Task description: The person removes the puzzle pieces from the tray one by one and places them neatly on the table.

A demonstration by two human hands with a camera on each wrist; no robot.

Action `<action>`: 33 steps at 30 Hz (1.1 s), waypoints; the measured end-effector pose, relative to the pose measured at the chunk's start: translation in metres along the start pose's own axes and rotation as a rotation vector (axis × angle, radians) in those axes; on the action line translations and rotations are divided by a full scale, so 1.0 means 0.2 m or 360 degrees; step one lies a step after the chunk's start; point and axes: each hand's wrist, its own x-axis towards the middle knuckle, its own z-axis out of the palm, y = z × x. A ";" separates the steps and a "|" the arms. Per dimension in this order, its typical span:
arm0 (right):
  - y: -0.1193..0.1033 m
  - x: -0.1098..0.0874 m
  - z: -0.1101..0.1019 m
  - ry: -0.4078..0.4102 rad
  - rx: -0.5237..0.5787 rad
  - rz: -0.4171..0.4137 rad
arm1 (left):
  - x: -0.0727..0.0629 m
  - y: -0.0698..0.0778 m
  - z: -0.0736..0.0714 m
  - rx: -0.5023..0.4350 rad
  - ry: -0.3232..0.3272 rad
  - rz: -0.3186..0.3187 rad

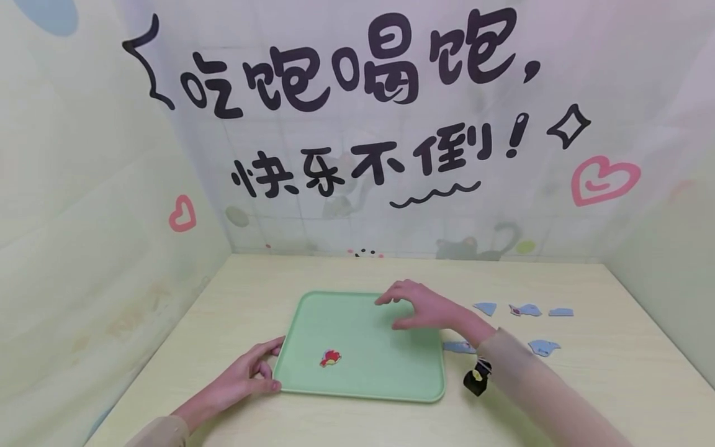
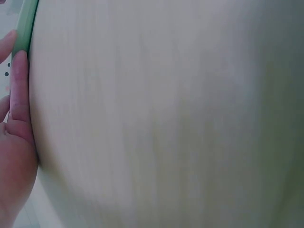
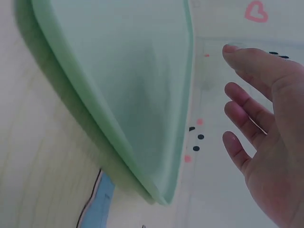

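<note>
A pale green rectangular tray (image 1: 368,310) lies on the table. On its lower left part is a small red flat piece (image 1: 331,357) with some yellow. My left hand (image 1: 246,375) touches the tray's left edge, thumb near the front corner; in the left wrist view, fingers of the left hand (image 2: 19,156) meet the green rim. Over the tray's right back part hovers my right hand (image 1: 424,305), fingers slightly bent and apart, holding nothing. The right wrist view shows this right hand (image 3: 270,123) with loose fingers, apart from the tray (image 3: 118,71).
Right of the tray lie several flat blue irregular pieces, among them a pointed piece (image 1: 486,308), a straight-edged piece (image 1: 561,312) and a nearer piece (image 1: 544,347). Another blue piece (image 1: 458,347) lies by the tray's right edge. A black object (image 1: 476,380) hangs at the right sleeve. Printed cloth (image 1: 313,236) encloses the table.
</note>
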 end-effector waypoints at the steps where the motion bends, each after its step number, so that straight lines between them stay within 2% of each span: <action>1: -0.01 0.02 0.02 -0.0003 -0.0021 -0.0016 | 0.00 0.00 0.00 0.0001 0.0000 0.0002; 8: -0.06 0.13 0.11 -0.0030 -0.0065 -0.0103 | 0.01 0.00 0.00 0.0011 0.0005 -0.0003; 16: -0.11 0.24 0.20 -0.0100 0.0018 -0.0169 | 0.01 0.01 0.00 0.0012 0.0003 -0.0055; 22: -0.13 0.31 0.27 -0.0111 -0.0019 -0.0277 | 0.00 0.01 0.00 0.0017 0.0014 -0.0034; 33: -0.18 0.35 0.35 -0.0320 -0.0135 -0.0187 | 0.01 0.00 0.00 0.0006 0.0002 -0.0018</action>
